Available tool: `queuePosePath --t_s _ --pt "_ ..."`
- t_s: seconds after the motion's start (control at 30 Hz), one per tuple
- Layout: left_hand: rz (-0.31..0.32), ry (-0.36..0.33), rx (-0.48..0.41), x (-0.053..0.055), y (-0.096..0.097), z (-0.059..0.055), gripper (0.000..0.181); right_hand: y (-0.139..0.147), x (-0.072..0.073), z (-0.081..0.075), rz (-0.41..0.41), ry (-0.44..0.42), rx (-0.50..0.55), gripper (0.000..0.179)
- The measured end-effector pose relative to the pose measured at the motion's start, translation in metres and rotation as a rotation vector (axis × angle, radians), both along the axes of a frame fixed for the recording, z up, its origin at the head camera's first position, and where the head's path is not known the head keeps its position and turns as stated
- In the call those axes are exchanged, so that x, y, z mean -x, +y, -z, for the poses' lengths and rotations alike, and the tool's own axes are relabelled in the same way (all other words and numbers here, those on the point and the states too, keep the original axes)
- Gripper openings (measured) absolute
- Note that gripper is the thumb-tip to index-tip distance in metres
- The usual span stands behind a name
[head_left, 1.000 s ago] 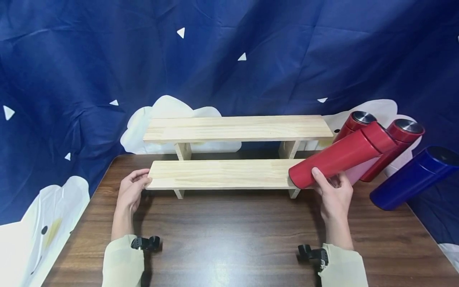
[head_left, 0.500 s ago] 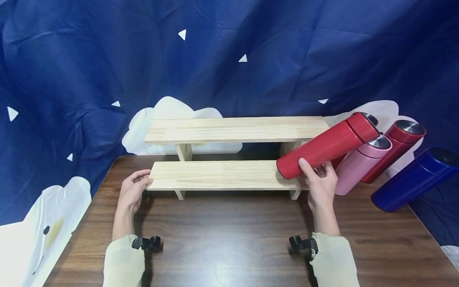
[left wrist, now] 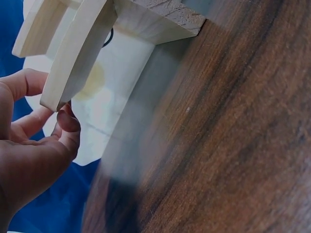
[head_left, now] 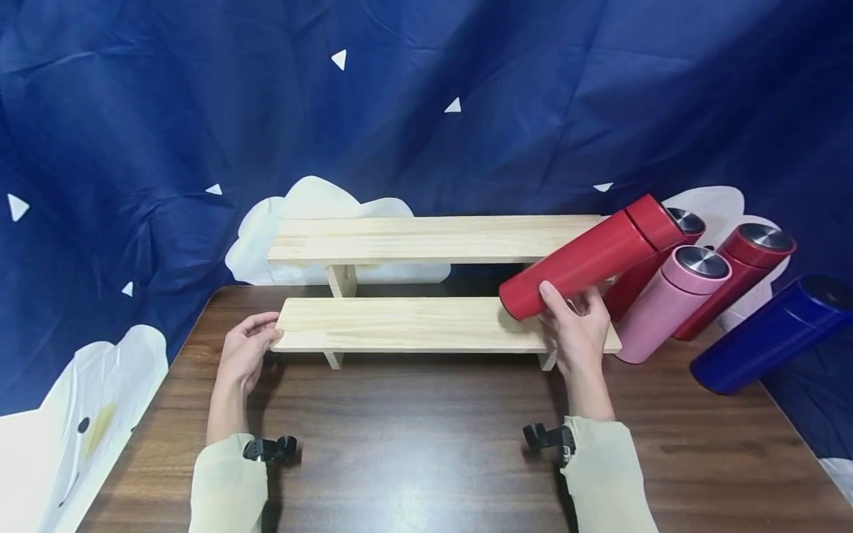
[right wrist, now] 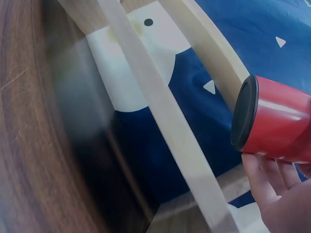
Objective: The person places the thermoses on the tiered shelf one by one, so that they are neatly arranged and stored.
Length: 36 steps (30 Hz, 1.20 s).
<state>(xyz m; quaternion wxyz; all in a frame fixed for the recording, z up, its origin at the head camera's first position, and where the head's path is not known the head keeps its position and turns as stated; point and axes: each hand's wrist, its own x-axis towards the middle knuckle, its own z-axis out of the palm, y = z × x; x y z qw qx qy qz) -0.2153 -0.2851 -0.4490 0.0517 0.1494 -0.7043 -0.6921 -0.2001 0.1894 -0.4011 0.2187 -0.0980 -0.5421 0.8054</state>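
Observation:
A light wooden two-tier shelf (head_left: 406,326) stands on the table. My left hand (head_left: 240,355) pinches the left end of its lower board, thumb and fingers around the corner (left wrist: 53,99) in the left wrist view. Over the right part of that board, my right hand (head_left: 578,337) grips a red thermos (head_left: 589,255) near its base. The bottle leans, with its lid up to the right. Its dark bottom (right wrist: 245,114) faces the right wrist camera and is apart from the boards.
To the shelf's right stand a pink thermos (head_left: 673,303), a second red thermos (head_left: 689,222) partly hidden behind the held one, another red thermos (head_left: 733,274) and a blue thermos (head_left: 766,337). A blue curtain (head_left: 400,111) hangs behind the brown table (head_left: 413,444).
My right hand has carried the red thermos left and slightly up, from the shelf's right end to over the lower board, uncovering the pink thermos. The left hand has stayed put.

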Motion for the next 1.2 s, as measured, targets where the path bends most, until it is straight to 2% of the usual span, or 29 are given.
queuePosePath --t_s 0.17,0.43,0.7,0.9,1.2 --pt "0.001 -0.003 0.012 0.0 0.001 0.0 0.042 -0.007 0.006 -0.004 -0.032 0.058 -0.015 0.045" --pt "-0.008 0.006 -0.008 0.0 0.0 0.0 0.039 -0.027 0.013 -0.013 -0.105 0.098 -0.016 0.056" --pt "-0.013 0.004 -0.026 0.0 0.001 0.0 0.037 -0.044 0.021 -0.021 -0.159 0.116 -0.063 0.053" --pt "-0.001 0.014 -0.031 0.0 0.002 0.002 0.041 -0.053 0.027 -0.028 -0.193 0.158 -0.046 0.053" --pt "-0.019 0.021 -0.05 -0.001 0.001 0.002 0.034 -0.068 0.036 -0.041 -0.227 0.188 -0.056 0.051"
